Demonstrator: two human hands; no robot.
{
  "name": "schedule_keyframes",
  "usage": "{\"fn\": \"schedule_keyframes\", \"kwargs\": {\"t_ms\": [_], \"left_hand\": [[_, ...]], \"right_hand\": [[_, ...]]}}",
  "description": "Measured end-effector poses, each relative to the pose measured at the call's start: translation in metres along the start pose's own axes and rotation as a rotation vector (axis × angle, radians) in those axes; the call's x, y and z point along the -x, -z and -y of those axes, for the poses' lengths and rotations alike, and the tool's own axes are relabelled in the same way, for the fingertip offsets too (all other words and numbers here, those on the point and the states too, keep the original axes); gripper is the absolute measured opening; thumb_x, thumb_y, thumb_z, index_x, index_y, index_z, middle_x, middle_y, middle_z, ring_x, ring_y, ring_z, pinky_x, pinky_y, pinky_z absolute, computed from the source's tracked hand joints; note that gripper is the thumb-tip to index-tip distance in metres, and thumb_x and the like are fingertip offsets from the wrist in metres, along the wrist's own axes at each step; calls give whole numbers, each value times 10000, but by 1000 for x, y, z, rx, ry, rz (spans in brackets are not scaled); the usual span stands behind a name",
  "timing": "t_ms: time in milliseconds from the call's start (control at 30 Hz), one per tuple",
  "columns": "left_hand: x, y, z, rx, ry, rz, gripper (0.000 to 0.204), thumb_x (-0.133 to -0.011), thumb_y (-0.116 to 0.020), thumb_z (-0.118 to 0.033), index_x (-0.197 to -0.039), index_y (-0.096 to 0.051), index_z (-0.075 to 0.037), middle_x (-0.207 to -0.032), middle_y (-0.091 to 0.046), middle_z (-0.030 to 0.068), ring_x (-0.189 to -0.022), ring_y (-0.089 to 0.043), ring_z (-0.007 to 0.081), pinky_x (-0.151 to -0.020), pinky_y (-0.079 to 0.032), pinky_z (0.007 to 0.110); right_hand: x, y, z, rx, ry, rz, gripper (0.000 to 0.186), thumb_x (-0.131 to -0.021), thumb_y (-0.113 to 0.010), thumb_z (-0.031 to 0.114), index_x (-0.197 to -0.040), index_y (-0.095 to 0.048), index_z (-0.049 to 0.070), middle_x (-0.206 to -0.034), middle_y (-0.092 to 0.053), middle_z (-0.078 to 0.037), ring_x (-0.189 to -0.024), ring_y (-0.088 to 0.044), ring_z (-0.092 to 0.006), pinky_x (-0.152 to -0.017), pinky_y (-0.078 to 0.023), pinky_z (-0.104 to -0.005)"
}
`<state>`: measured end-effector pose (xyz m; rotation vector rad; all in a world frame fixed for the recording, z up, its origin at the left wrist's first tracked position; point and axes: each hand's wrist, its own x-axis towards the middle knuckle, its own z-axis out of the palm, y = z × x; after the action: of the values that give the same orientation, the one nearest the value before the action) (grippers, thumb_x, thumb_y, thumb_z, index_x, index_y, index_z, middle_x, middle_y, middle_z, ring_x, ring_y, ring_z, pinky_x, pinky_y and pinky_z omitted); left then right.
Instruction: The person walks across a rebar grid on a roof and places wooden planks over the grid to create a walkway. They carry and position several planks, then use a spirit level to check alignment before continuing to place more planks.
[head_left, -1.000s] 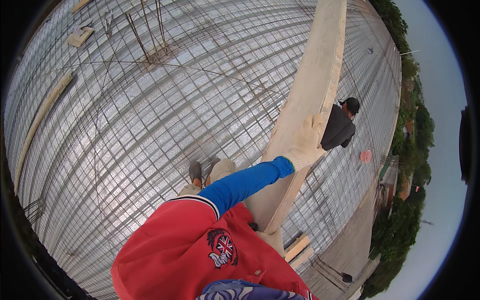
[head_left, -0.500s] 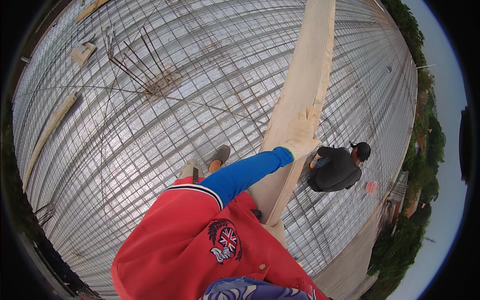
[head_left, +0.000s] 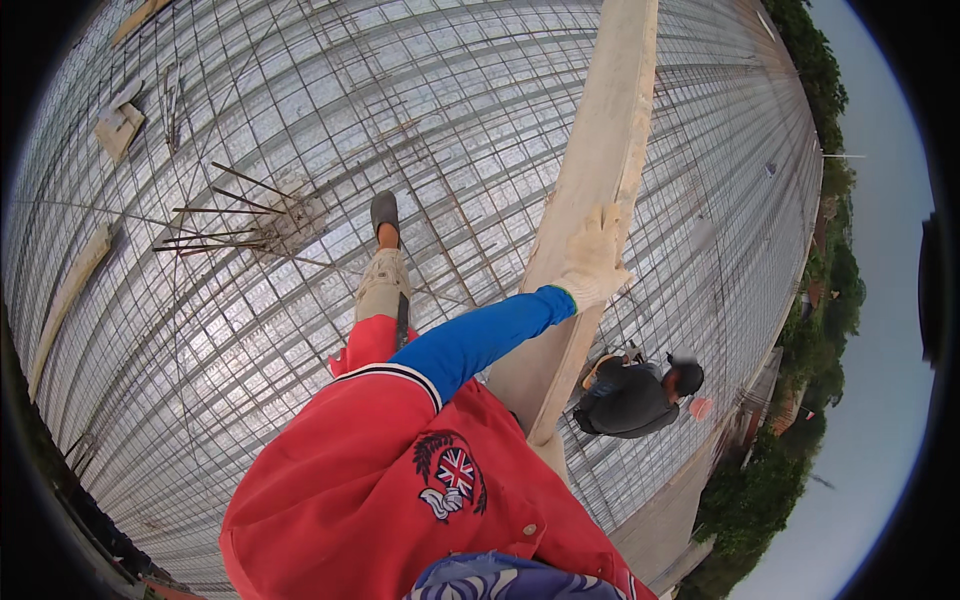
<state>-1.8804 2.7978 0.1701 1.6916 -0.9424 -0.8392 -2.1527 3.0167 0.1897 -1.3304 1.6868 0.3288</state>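
Note:
A long, pale wooden board [head_left: 590, 150] runs from the top of the view down past my right side. Across its upper face lies my left hand [head_left: 595, 262], in a cream knit glove below a blue sleeve. Its fingers stretch out flat near the board's right edge, and the thumb side rests at that edge. The board's near end passes behind my red jacket [head_left: 350, 480]. My right hand does not show. My shod foot [head_left: 384, 210] is on the steel mesh [head_left: 480, 200] left of the board.
A crouching co-worker [head_left: 635, 395] in dark clothes is close on the board's right, with a pink round object [head_left: 700, 409] beyond. Rebar stubs [head_left: 225, 225] jut up at left. Loose wood [head_left: 70, 300] lies farther left. The deck edge [head_left: 805, 240] and trees border the right.
My foot has stepped forward, and the rebar stubs have shifted left and down in view. The co-worker appears lower and nearer the board. The board and my left hand keep nearly the same place.

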Motion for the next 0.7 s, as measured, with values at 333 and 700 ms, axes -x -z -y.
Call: {"fn": "schedule_keyframes", "kwargs": {"t_ms": [333,700], "left_hand": [[-272,133,-25,30,54,0,1048,-737,-975,-253,-1584,-392,-44,-1494,-501,251,-1391,-528,460,-1166,-460,539],[-563,164,0,-145,20,-95,1146,-732,-974,-284,-1640,-314,-51,-1482,-502,240,-1372,-549,462,-1093,-517,552]], "right_hand": [[-64,41,351,-117,-56,59,535,-806,-884,192,-1210,-721,-118,-1108,-812,-181,-984,-784,-236,-837,-610,-402],[-273,110,516,-98,40,89,512,-801,-885,239,-1162,-758,-102,-1057,-823,-187,-942,-797,-265,-814,-613,-414]]}}
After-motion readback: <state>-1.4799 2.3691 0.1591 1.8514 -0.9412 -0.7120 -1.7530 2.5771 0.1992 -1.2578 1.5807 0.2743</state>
